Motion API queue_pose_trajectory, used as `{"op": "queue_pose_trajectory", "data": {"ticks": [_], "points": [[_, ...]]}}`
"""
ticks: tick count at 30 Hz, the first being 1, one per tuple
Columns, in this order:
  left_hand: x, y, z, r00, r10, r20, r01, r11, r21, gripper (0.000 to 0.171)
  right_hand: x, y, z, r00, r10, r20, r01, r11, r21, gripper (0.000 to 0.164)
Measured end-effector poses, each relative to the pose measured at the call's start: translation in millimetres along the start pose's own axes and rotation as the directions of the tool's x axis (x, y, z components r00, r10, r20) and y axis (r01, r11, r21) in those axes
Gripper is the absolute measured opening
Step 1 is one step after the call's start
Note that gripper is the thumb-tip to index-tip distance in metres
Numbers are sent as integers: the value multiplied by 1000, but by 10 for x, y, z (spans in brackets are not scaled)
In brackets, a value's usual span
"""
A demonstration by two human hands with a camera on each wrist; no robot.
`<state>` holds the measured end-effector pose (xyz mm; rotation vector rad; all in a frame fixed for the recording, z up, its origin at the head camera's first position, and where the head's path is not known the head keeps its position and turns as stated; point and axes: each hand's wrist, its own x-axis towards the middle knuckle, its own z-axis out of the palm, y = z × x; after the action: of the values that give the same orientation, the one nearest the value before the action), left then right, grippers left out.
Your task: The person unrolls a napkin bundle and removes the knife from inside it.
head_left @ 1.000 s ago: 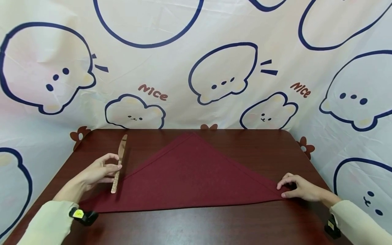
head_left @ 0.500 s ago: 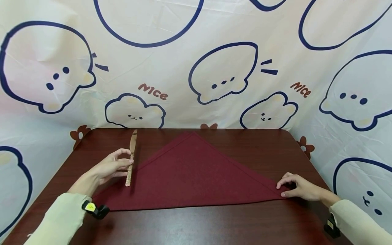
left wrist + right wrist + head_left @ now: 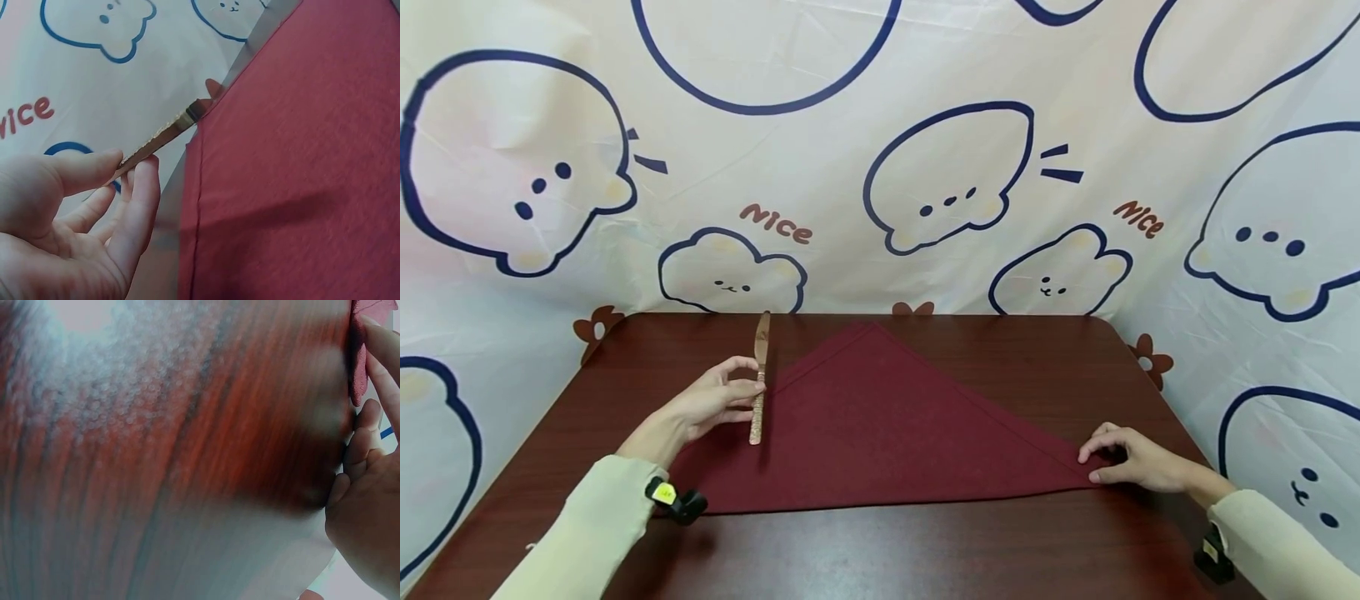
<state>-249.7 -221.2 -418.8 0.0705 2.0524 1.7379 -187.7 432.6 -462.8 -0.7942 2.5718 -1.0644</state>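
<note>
My left hand [image 3: 709, 404] pinches a gold-coloured table knife [image 3: 762, 340] by its textured handle, blade pointing away toward the back. The knife is held above a dark red cloth napkin [image 3: 887, 425], which lies folded in a triangle, its tip at the table's back edge. In the left wrist view, thumb and fingertips grip the knife [image 3: 156, 140] and a shadow falls across the cloth. At the napkin's right corner, my right hand [image 3: 1142, 460] pinches the fabric between thumb and fingers; the right wrist view shows the cloth edge [image 3: 359, 369] there.
The dark brown wooden table [image 3: 887, 554] has rounded back corners. A pale printed curtain [image 3: 835, 167] hangs behind it and at both sides. A black wrist camera [image 3: 679, 502] sits on the left sleeve, another camera [image 3: 1213, 554] on the right.
My left hand has carried the knife rightward and slightly away, from over the napkin's left edge to farther in along its left slope. The right hand stays at the right corner.
</note>
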Motion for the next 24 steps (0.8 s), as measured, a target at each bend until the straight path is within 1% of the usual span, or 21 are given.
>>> {"op": "queue_pose_trajectory", "data": {"ticks": [8, 11, 14, 19, 24], "points": [[152, 3, 218, 1000, 19, 9, -18, 999, -50, 46, -13, 19, 4, 1000, 13, 2, -13, 1000, 7, 14], [204, 12, 292, 1000, 16, 8, -15, 998, -60, 45, -19, 24, 12, 1000, 13, 7, -13, 1000, 7, 15], [257, 30, 355, 1000, 17, 6, -17, 997, -75, 44, -21, 19, 4, 1000, 10, 12, -10, 1000, 9, 15], [343, 65, 457, 999, 31, 19, -29, 994, -106, 44, -21, -15, -22, 1000, 2, -4, -2, 1000, 9, 15], [395, 60, 540, 999, 38, 24, -34, 990, -134, 42, -1, -19, -15, 1000, -4, 4, 4, 1000, 4, 15]]}}
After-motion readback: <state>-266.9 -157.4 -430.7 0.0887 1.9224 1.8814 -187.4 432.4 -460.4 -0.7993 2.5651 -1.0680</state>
